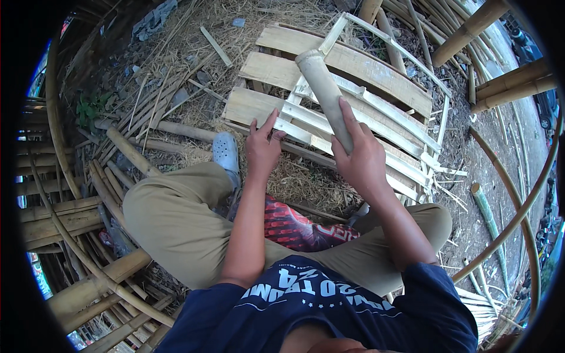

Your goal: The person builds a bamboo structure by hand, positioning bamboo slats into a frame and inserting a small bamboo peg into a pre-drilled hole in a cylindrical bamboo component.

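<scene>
- Right hand (364, 162) is clenching a short bamboo club (327, 97), raised over the slats.
- Left hand (263, 147), fingers spread, is pressing a bamboo slat (294, 126) flat, steadying the woven panel (353, 65).

Left hand (263, 147) open, fingers spread; right hand (359, 160) in closed grip.

The one view comes from a fisheye camera on the person's head, looking steeply down over the chest and crossed legs to the ground in front. It sits close: the left hand (262, 147) and right hand (364, 162) fill the middle, forearms rising from the lower edge. Straight bamboo (511, 82) bends toward the dark round rim.
</scene>
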The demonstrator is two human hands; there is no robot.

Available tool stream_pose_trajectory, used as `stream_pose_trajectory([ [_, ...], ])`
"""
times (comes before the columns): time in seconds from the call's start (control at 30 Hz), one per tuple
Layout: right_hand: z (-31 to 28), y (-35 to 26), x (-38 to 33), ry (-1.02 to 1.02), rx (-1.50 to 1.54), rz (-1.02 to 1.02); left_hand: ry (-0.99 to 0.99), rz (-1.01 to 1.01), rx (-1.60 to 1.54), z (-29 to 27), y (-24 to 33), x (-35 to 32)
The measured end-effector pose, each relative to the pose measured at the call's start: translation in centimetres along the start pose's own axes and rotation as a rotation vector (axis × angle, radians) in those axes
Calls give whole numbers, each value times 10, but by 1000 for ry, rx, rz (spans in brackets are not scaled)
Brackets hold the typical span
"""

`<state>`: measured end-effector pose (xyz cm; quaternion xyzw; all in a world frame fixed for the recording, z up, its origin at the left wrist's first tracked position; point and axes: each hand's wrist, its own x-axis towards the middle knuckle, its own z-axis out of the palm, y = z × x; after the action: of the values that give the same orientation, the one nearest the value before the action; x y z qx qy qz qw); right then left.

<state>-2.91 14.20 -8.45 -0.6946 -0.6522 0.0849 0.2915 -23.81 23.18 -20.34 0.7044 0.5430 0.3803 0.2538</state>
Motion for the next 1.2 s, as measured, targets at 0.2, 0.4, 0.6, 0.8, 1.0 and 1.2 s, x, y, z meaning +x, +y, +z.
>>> stream_pose_trajectory([
  [0.2, 9, 13, -7, -94, -51, -10, -13, -7, -25, -2, 2, 2],
  [0.4, 8, 9, -8, -69, -7, 20, -26, -14, -14, 0, 3, 2],
  [0.6, -16, -2, 1, -150, -59, 7, -1, -18, -2, -3, 3, -2],
  [0.8, 18, 15, -2, -139, -194, 37, 23, 34, -66, 4, 6, 3],
  [1.0, 3, -3, -9, -192, -57, 23, -26, -36, -54, -1, 2, 0],
  [1.2, 9, -5, -12, -229, -84, 122, -22, -31, -61, 0, -1, 1],
])
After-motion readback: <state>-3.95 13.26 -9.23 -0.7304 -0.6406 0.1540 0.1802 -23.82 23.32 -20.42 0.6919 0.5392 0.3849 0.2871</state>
